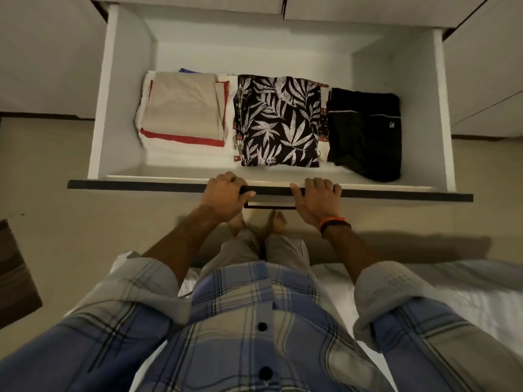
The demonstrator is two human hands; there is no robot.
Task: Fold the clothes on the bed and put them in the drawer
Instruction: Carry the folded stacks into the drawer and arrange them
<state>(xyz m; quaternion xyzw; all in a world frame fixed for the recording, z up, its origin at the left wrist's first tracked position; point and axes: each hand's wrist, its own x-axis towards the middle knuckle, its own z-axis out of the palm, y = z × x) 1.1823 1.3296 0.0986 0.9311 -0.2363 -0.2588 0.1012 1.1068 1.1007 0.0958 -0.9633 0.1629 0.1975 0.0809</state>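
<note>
A white drawer (121,108) stands pulled out below me, its dark front edge (127,184) nearest. Inside lie three folded piles side by side: a beige garment (182,108) on white and red cloth at the left, a black shirt with pale leaf print (280,123) in the middle, a black garment (366,131) at the right. My left hand (225,196) grips the drawer's front edge with fingers curled over it. My right hand (317,200) grips the same edge further right, fingers hooked over the top. A handle (268,206) shows between both hands.
White cabinet fronts (486,66) flank the drawer on both sides. My bare feet (278,222) stand on the beige floor under the drawer front. The bed's white sheet (452,295) lies behind my legs at the right. A dark brown mat (14,275) sits at the left edge.
</note>
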